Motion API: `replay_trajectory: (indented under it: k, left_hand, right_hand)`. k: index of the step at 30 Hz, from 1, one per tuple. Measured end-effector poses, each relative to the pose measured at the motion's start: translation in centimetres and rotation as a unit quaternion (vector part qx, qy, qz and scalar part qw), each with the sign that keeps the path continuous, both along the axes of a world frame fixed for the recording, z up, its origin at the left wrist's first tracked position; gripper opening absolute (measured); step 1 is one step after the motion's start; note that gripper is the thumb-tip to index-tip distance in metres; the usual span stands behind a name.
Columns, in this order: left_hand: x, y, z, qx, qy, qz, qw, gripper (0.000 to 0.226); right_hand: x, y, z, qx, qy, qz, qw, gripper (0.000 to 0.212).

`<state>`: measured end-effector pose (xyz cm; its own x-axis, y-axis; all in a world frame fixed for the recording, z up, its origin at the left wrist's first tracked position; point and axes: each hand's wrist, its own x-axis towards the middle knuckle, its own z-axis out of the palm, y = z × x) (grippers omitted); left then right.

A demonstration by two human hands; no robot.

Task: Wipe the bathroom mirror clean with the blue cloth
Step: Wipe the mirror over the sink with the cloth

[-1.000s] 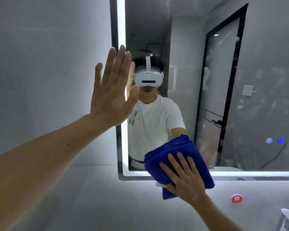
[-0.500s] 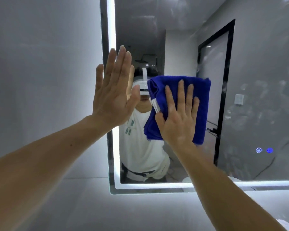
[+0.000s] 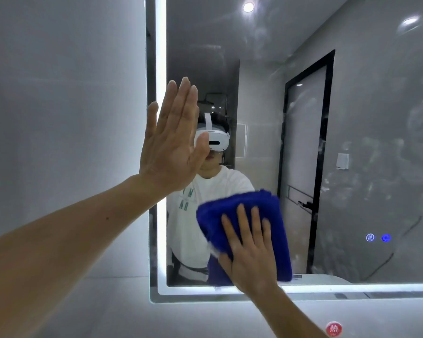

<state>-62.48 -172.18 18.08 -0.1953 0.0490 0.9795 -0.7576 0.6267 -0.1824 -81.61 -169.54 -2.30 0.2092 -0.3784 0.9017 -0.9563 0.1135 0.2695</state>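
The bathroom mirror (image 3: 261, 76) has a lit white strip along its left and bottom edges. Pale smears cover its right half. My left hand (image 3: 172, 142) lies flat with fingers up against the mirror's left edge, holding nothing. A folded blue cloth (image 3: 235, 211) is pressed on the lower part of the glass near the bottom strip. My right hand (image 3: 250, 250) is spread flat on the cloth and pins it to the mirror. The cloth's lower left part is hidden behind that hand.
A plain grey wall (image 3: 59, 118) runs to the left of the mirror. Two small blue touch buttons (image 3: 378, 237) glow at the mirror's lower right. A round red sticker (image 3: 334, 329) sits on the wall below the mirror. The mirror reflects a person and a black-framed door.
My right hand has swept the blue cloth down the mirror from head height to just above the bottom light strip. My left hand has stayed flat at the left edge.
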Motion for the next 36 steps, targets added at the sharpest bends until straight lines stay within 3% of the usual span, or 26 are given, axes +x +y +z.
replay_trajectory:
  k: [5,9,13,17,20,23,32,36]
  left_hand:
    - [0.1,0.0,1.7,0.013,-0.013,0.004,1.000,0.064]
    - [0.9,-0.2,3.6,0.056,-0.015,0.040,0.997,0.065]
    - [1.5,0.0,4.6,0.088,-0.003,0.035,0.995,0.069]
    - [2.5,0.2,4.1,0.078,-0.015,0.035,0.996,0.069]
    - [2.8,0.2,4.2,0.081,-0.022,0.046,0.995,0.069]
    - [3.1,0.5,4.8,0.079,-0.022,0.041,0.996,0.069]
    - [4.2,1.8,6.8,0.046,-0.023,0.044,0.998,0.068]
    - [4.9,1.8,8.1,0.039,-0.020,0.051,0.998,0.068]
  right_hand:
    - [1.6,-1.3,15.9,-0.064,-0.080,-0.012,0.995,0.071]
    - [2.5,-1.5,22.9,-0.083,-0.111,-0.016,0.990,0.072]
    - [2.9,-1.4,23.2,-0.093,-0.117,-0.001,0.989,0.070]
    - [2.6,-1.6,17.4,-0.090,-0.121,0.008,0.989,0.071]
    - [2.0,-1.2,11.8,-0.059,-0.078,-0.004,0.995,0.071]
    - [0.6,-0.5,10.9,-0.020,-0.023,-0.018,0.999,0.068]
    - [2.2,-1.6,31.3,-0.058,-0.108,-0.031,0.992,0.066]
    - [4.9,-2.5,36.1,-0.065,-0.151,-0.017,0.986,0.066]
